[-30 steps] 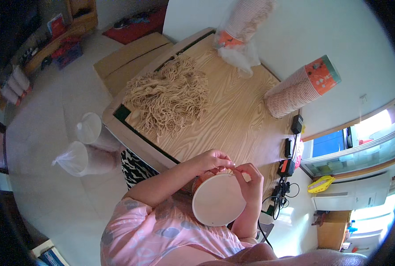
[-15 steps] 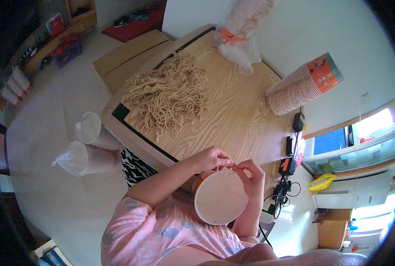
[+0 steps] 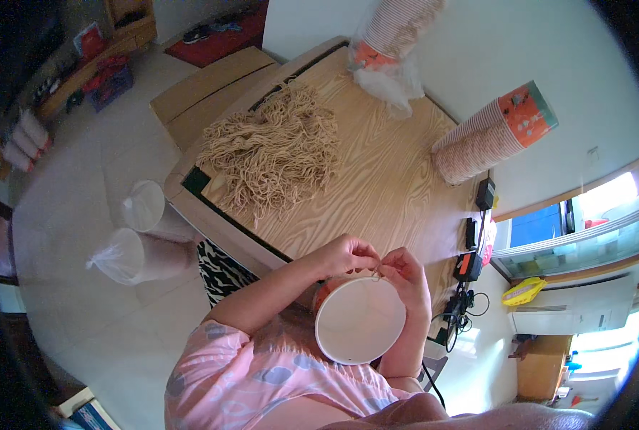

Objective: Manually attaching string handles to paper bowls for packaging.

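A white-lined paper bucket (image 3: 360, 322) with an orange outside rests against my front, its open mouth facing up toward me. At its far rim, my left hand (image 3: 351, 256) and my right hand (image 3: 407, 278) meet with pinched fingertips. Between them shows a thin beige string (image 3: 376, 278), a small bit of it hanging over the rim. Both hands pinch this string; its exact course is too fine to follow. On the table beyond lies a loose heap of beige strings (image 3: 280, 154).
The wood-grain table (image 3: 377, 193) carries a tall stack of nested paper buckets (image 3: 488, 136) and a bagged stack (image 3: 398, 36) at its far side. Black adapters and cables (image 3: 466, 287) line its right edge. Bagged bucket stacks (image 3: 151, 254) stand on the floor at left, near a cardboard box (image 3: 212, 89).
My fingertips have shifted slightly at the bucket's rim, the right hand's fingers drawing up and closer together. The bucket stays nearly in place.
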A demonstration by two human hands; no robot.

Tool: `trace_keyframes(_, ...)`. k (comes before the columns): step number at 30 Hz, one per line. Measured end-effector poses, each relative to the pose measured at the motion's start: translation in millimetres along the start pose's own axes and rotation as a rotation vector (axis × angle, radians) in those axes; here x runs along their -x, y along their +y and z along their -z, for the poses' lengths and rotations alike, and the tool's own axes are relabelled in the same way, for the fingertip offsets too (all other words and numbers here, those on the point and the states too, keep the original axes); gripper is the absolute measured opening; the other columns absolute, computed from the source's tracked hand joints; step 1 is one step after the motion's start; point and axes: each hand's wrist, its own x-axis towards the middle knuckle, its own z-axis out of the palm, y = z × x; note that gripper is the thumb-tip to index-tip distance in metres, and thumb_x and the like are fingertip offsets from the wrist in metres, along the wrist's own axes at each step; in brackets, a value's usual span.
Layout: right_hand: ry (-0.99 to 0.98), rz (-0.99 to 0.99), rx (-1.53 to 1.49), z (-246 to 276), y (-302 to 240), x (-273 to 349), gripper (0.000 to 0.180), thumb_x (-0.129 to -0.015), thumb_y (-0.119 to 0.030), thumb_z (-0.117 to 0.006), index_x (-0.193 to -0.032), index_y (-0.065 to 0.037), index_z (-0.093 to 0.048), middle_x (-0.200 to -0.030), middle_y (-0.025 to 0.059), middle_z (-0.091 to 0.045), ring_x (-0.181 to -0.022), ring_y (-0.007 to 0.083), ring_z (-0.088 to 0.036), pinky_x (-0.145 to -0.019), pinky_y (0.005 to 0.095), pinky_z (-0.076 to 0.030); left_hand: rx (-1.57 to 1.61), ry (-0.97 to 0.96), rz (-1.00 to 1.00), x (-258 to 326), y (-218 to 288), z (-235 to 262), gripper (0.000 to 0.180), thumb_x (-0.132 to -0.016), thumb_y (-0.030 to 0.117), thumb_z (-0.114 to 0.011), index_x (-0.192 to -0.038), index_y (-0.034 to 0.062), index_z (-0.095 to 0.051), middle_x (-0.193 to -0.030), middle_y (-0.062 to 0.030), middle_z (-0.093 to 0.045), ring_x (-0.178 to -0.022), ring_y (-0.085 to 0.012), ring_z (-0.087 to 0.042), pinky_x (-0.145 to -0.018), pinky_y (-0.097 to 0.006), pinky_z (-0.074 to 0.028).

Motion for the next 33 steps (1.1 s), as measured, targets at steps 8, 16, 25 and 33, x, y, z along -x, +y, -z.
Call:
trace_keyframes(8,-0.092,-0.029,0.023,-4,-1,-6,0.020,-0.083,0.003,-0.063,-0.097,-0.002,-0.049,-0.084,0.0034,-0.059,-0.079,0.0108,-0.058,-0.072,0.0231,-0.047,0.104,0.027,0.009,6,9,1,0.012,-0.088,0.012,-0.059,-0.096,0.0022,-0.061,-0.078,-0.0020,-0.063,-0.064,-0.0080,-0.057,-0.052,-0.023,-0.043)
trace_keyframes(16,-0.098,-0.080,-0.086,-7,-8,-3,0.028,-0.081,0.009,-0.061,-0.101,-0.003,-0.047,-0.081,0.0039,-0.059,-0.078,0.0110,-0.060,-0.069,0.0214,-0.048,0.151,0.010,0.011,18,14,10,0.018,-0.089,0.019,-0.057,-0.101,0.0060,-0.056,-0.088,-0.0068,-0.067,-0.066,-0.0113,-0.061,-0.055,-0.024,-0.046)
trace_keyframes(25,-0.056,-0.069,-0.136,-8,-6,-1,0.027,-0.081,0.010,-0.061,-0.099,-0.003,-0.046,-0.082,0.0039,-0.059,-0.076,0.0098,-0.059,-0.066,0.0205,-0.048,-0.155,-0.029,-0.026,17,17,-2,0.037,-0.082,0.014,-0.070,-0.114,0.0046,-0.056,-0.082,-0.0016,-0.061,-0.077,-0.0086,-0.058,-0.067,-0.025,-0.048)
trace_keyframes(33,-0.056,-0.066,-0.124,-8,-8,2,0.026,-0.081,0.009,-0.061,-0.099,-0.004,-0.046,-0.082,0.0035,-0.058,-0.075,0.0095,-0.059,-0.066,0.0203,-0.048,-0.281,0.051,-0.168,16,11,-3,0.014,-0.079,0.011,-0.069,-0.088,0.0000,-0.065,-0.079,-0.0045,-0.067,-0.072,-0.0092,-0.061,-0.066,-0.026,-0.050)
